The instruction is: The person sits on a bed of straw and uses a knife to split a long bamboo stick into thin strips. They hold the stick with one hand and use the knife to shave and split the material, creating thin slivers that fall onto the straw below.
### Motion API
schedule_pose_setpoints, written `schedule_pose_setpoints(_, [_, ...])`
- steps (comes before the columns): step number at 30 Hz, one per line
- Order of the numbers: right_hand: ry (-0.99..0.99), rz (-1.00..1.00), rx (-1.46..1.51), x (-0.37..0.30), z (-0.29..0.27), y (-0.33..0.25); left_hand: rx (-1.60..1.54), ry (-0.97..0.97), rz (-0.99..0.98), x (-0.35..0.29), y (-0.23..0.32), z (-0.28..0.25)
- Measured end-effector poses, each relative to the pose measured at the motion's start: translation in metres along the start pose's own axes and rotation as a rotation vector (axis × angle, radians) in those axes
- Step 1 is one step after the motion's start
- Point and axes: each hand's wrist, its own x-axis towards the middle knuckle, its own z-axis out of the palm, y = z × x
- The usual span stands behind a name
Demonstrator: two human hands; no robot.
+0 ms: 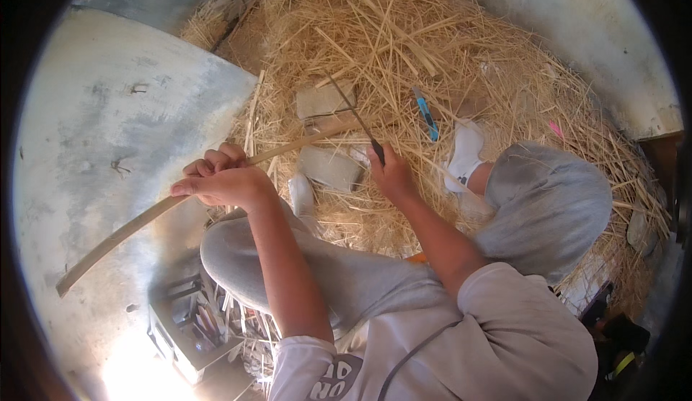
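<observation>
Head view: a pale strip [128, 239] and a slim knife [351, 110] cross above loose straw [497, 48]
The strip's lower end hangs before the pale wall panel [86, 105] at left; room for moving lies over the straw, between that panel and the bent right knee [555, 206], with a curved wall [613, 33] bounding the far right. The left hand [227, 177] has its fingers curled around the strip's middle; the right hand [395, 179] closes in a fist on the knife's dark handle, though whether blade touches strip cannot be told. The strip is long, flat and slightly bowed; beneath sit rough, grey, squarish blocks [328, 168], with brittle straw around them
</observation>
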Motion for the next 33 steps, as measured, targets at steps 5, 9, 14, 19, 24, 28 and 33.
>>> schedule_pose_setpoints(5, [-0.122,0.154,-0.1,0.012,0.012,0.042,-0.027,-0.051,0.016,0.003,-0.007,0.017])
schedule_pose_setpoints(9, [-0.226,0.328,-0.133,0.015,0.009,0.045,-0.005,-0.069,0.024,0.004,-0.011,0.01])
schedule_pose_setpoints(14, [0.008,-0.094,0.066,0.011,0.009,-0.011,-0.013,-0.06,0.028,0.003,-0.005,0.008])
schedule_pose_setpoints(19, [-0.138,0.267,-0.076,0.007,0.012,0.042,0.009,-0.056,0.032,0.005,-0.009,0.01])
schedule_pose_setpoints(24, [-0.169,0.414,-0.135,-0.01,0.017,0.055,0.03,-0.032,0.029,0.001,-0.005,0.007])
schedule_pose_setpoints(28, [-0.005,0.055,0.056,0.006,0.009,-0.021,0.023,-0.014,0.023,0.005,-0.006,0.003])
schedule_pose_setpoints(33, [-0.007,0.134,0.155,0.005,0.026,0.027,0.032,0.049,0.009,0.01,-0.009,0.008])
